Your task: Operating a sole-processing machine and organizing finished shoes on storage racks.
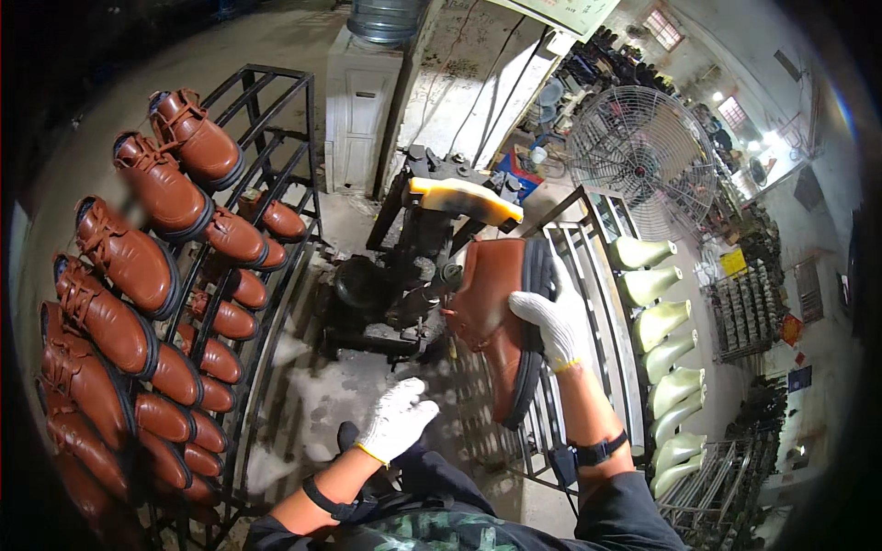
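Observation:
A reddish-brown leather lace-up shoe [489, 303] with a thick black sole is in my right hand [559, 317], which wears a white knit glove. The glove grips it across the sole side, thumb over the leather. Its toe points down toward me and its sole faces right. The laced side lies close to a dark machine [395, 285]; whether they touch, I cannot tell. My left hand [397, 422], gloved too, hovers below the machine with loosely bent fingers and nothing visible in it. A curved yellow-orange piece [467, 201] tops the machine.
At left a black metal rack [299, 156] carries several rows of similar brown shoes [129, 253]. On the right, a metal rack [597, 303] bears pale green shoe lasts [661, 321]. Beyond it stands a large caged fan [643, 156]. A white cabinet with a water bottle [384, 20] is behind the machine.

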The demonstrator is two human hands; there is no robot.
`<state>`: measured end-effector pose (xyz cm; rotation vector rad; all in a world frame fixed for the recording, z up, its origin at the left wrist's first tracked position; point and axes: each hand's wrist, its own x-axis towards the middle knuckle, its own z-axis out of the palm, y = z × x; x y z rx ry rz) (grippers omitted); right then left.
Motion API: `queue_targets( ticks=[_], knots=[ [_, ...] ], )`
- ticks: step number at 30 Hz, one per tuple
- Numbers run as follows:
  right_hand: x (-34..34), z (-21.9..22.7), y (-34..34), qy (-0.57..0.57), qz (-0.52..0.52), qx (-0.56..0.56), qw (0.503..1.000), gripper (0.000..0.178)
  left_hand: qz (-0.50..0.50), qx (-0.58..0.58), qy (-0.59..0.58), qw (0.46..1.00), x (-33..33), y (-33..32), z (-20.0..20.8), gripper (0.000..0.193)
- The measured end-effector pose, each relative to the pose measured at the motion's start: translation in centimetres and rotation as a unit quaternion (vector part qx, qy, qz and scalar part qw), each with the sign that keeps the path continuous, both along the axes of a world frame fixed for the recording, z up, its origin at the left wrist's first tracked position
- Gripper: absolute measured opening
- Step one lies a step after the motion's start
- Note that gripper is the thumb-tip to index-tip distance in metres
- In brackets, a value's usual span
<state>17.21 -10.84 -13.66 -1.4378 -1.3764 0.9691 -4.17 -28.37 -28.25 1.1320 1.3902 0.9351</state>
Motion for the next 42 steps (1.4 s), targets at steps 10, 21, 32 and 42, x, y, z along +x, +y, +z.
queue_targets(
  ticks=[10, 21, 32, 42],
  knots=[
    [-9.3, 5.8, 0.8, -0.530, 0.030, 0.018, 0.847, 0.093, 0.102, 0.200, 0.084, 0.971, -2.7, 9.2, 3.5, 0.042],
    [-2.7, 1.9, -2.1, 0.239, 0.158, -0.268, 0.920, 0.035, 0.094, 0.093, -0.452, 0.882, 3.9, 12.5, 8.8, 0.066],
    [-4.2, 0.1, -3.4, 0.288, 0.112, -0.224, 0.925, 0.038, 0.093, -0.029, -0.427, 0.899, 1.5, 12.1, 9.5, 0.069],
    [-4.0, -4.7, -9.2, -0.001, 0.098, -0.024, 0.995, 0.020, 0.034, -0.013, -0.392, 0.919, 0.9, 8.8, 3.7, 0.074]
  ],
)
